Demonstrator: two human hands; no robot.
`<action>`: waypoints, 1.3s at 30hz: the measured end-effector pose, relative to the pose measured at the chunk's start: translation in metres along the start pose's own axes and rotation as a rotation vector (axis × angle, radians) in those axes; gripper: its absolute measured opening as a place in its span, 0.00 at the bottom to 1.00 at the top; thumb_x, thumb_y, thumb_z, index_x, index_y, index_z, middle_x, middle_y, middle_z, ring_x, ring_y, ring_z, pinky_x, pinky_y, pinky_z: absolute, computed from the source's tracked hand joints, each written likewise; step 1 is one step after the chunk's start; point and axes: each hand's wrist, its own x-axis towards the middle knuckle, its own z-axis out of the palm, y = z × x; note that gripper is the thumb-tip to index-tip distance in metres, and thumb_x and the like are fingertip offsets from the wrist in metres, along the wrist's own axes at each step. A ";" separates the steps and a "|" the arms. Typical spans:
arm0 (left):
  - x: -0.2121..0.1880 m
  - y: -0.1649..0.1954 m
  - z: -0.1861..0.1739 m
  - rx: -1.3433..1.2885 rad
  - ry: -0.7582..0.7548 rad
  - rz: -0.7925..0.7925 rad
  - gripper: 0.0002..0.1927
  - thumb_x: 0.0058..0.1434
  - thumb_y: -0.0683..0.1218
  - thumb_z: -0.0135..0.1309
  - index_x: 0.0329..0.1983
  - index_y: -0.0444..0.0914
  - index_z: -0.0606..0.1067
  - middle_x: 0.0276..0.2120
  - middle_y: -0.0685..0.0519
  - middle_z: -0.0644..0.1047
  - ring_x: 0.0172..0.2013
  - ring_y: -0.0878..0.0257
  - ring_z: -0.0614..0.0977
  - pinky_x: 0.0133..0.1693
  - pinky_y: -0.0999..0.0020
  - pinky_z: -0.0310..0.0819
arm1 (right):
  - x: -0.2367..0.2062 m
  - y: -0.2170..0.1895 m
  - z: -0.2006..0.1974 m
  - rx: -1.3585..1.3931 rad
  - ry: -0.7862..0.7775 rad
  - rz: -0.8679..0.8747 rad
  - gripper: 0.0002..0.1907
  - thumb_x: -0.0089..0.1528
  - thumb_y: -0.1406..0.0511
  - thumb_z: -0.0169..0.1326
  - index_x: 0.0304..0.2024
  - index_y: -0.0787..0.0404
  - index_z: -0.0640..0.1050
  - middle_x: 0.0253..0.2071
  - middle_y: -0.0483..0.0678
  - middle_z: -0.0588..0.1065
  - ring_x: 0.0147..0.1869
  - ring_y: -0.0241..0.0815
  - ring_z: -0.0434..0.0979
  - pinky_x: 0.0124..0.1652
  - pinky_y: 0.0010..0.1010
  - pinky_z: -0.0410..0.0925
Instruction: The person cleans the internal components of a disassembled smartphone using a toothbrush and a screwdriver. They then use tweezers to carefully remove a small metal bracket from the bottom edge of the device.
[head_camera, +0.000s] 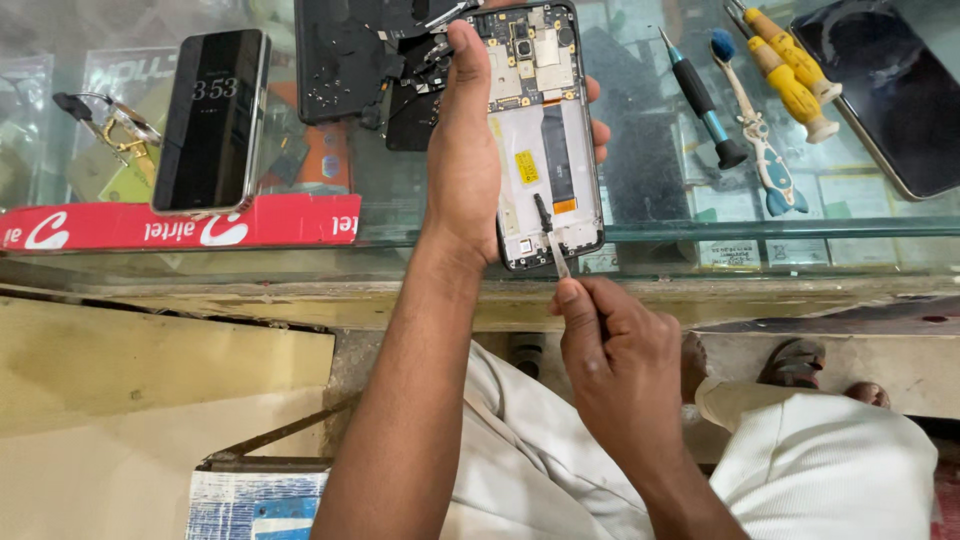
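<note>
Right now you are at the prying stage on the opened black smartphone with its back cover off and circuit board exposed (540, 130). Your left hand (462, 160) clasps that phone by its edges above the near rim of the glass-topped counter (700, 232), thumb lying along the side closest to you and fingertips curling round the far edge. Your right hand (620, 370) pinches the thin metal pry tool with a black tip (550, 238) between thumb and forefinger, and the tip rests at the lower end of the phone's frame, just above your grip.

My reading is that the next move calls for a small, steady lever at that bottom board, with your left hand keeping the frame from twisting; too much force could slip the tip across the parts.

Your left forearm rises straight from your lap, wrist slightly bent. Your right wrist is low, knuckles facing you.

Beyond your left grip lies a detached black back panel (345, 60). Well off to the right of the right grip lie a black-handled screwdriver with a teal collar (705, 100) and a blue-bristled toothbrush (755, 135).
</note>
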 end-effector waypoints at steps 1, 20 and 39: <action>-0.001 0.000 0.001 0.042 -0.013 0.036 0.40 0.67 0.72 0.40 0.65 0.37 0.64 0.42 0.39 0.78 0.36 0.50 0.85 0.39 0.53 0.85 | -0.002 0.001 -0.001 -0.009 0.001 -0.012 0.14 0.68 0.63 0.52 0.31 0.64 0.79 0.11 0.45 0.66 0.13 0.32 0.64 0.17 0.31 0.57; 0.004 0.000 -0.001 0.075 -0.051 0.055 0.43 0.64 0.75 0.40 0.56 0.32 0.71 0.41 0.41 0.79 0.36 0.54 0.84 0.39 0.55 0.85 | 0.001 0.009 -0.003 0.195 0.124 0.037 0.14 0.67 0.64 0.55 0.50 0.64 0.84 0.23 0.40 0.76 0.20 0.26 0.68 0.18 0.22 0.61; -0.001 0.002 0.001 0.123 -0.021 0.054 0.43 0.67 0.75 0.42 0.55 0.31 0.71 0.41 0.39 0.79 0.35 0.52 0.85 0.38 0.54 0.86 | 0.000 0.022 0.003 0.401 -0.060 0.223 0.14 0.68 0.62 0.53 0.36 0.64 0.84 0.12 0.40 0.65 0.14 0.26 0.59 0.16 0.23 0.53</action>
